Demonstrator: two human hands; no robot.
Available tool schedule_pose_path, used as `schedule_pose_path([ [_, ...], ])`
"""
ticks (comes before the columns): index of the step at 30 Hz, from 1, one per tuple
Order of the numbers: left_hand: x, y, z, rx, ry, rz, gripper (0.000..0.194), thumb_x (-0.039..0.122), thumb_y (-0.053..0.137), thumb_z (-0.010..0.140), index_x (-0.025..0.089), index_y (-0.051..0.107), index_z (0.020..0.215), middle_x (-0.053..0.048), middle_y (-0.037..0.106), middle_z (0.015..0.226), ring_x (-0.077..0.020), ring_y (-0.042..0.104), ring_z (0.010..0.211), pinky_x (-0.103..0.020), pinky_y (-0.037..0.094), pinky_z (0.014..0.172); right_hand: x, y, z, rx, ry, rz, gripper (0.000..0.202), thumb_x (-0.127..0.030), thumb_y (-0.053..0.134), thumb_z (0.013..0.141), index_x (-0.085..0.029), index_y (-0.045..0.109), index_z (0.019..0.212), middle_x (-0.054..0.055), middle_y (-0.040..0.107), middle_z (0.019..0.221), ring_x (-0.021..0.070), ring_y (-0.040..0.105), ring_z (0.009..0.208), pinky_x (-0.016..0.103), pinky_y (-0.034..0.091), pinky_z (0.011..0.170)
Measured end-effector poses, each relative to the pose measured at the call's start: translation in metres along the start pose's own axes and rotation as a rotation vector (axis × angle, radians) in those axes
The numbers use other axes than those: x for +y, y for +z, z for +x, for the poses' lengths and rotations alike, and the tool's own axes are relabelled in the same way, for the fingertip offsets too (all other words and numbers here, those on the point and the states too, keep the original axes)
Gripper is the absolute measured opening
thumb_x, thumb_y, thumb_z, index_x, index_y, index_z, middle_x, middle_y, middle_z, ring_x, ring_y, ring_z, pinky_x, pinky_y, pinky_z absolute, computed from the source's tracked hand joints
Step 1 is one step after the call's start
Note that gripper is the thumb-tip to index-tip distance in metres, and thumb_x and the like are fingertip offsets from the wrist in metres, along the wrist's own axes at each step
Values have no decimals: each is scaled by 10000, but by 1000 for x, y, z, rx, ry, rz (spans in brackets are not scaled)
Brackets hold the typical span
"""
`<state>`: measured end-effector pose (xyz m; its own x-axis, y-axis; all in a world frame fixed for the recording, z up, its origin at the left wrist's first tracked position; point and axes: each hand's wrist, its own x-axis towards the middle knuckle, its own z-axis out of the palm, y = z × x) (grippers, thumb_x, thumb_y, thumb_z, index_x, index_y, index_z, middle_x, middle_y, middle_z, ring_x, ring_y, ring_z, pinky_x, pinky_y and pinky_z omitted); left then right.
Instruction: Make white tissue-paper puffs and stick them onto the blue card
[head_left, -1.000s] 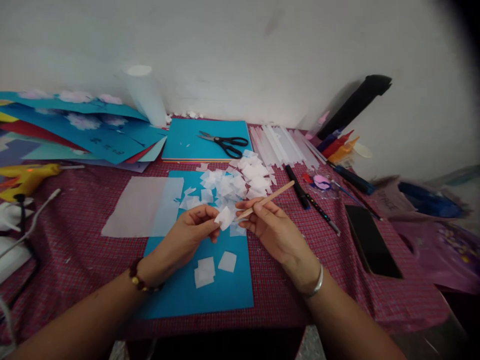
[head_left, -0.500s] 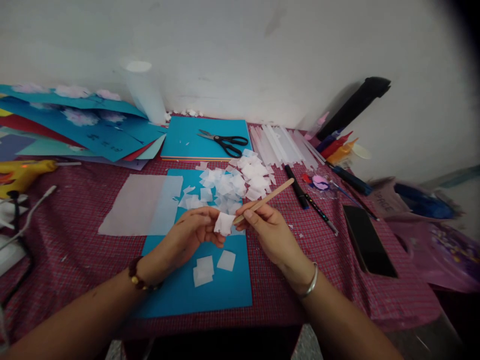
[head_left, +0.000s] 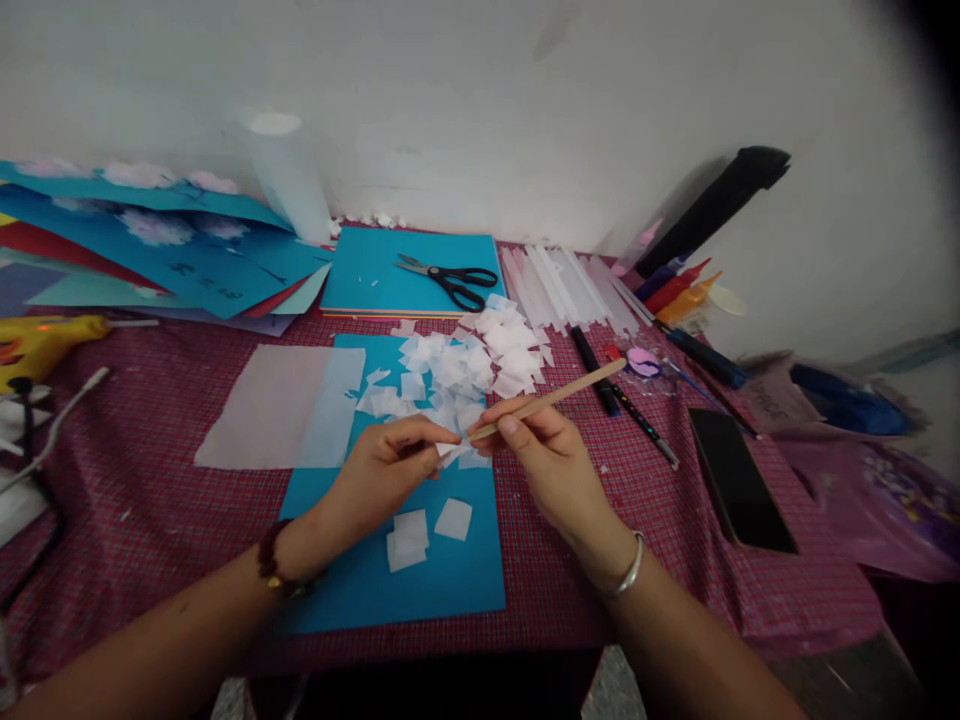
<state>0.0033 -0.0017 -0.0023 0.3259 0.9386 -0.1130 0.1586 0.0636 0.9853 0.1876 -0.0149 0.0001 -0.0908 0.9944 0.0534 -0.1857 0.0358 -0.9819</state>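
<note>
- At the right edge of the worktop [head_left: 165, 560] sits a pinkish plastic bag [head_left: 840, 500] with small yellow and purple bits showing; I can't make out what they are.
- Just behind it, a greyish bag [head_left: 769, 395] gapes around something blue [head_left: 847, 398].
- A clear packet [head_left: 666, 378] near the pens has red, pink and purple pieces in or under it.
- The left hand [head_left: 390, 470] pinches a white paper piece [head_left: 450, 453] between thumb and forefinger, above the blue sheet [head_left: 457, 575].
- The right hand [head_left: 551, 475] grips a wooden stick [head_left: 574, 387], one tip right by that piece; whether they touch, I can't tell.
- A heap of white paper squares [head_left: 450, 365] lies just beyond both hands, partly on the sheet, and a few loose squares [head_left: 454, 519] lie nearer the person.
- Behind the heap, black-handled scissors [head_left: 454, 280] rest on a stack of coloured paper [head_left: 360, 265].
- Over on the right, the stick's far end passes above a black marker [head_left: 589, 358]; farther right lies a phone [head_left: 741, 480].
- At far left there's a yellow glue gun [head_left: 60, 343].
</note>
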Motion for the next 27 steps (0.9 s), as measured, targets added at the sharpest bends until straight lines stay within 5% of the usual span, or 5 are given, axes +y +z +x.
schedule_pose_path([
  [9, -6, 2, 3, -29, -294, -462, 230, 344, 676, 736, 155, 581, 645, 22, 596, 583, -75, 515, 476, -196, 417, 467, -2, -2, -1, -23, -46, -64, 119, -296, 573, 875, -260, 686, 886, 6, 687, 805, 151, 623, 726, 301, 508, 675],
  [16, -5, 0, 3, -55, -331, -582, 269, 342, 698, 723, 148, 549, 610, 39, 557, 516, -52, 481, 424, -177, 388, 443, -9, 2, -4, -274, -170, -204, 168, -219, 561, 878, -293, 710, 904, 22, 685, 953, 193, 607, 959, 388, 475, 859],
  [27, -6, 0, 4, -70, -399, -510, 287, 390, 696, 708, 150, 554, 643, 37, 571, 556, -30, 431, 386, -164, 237, 360, -7, 5, -6, -369, -130, -293, 223, -199, 482, 924, -267, 680, 1003, 25, 704, 973, 184, 634, 965, 373, 490, 877],
])
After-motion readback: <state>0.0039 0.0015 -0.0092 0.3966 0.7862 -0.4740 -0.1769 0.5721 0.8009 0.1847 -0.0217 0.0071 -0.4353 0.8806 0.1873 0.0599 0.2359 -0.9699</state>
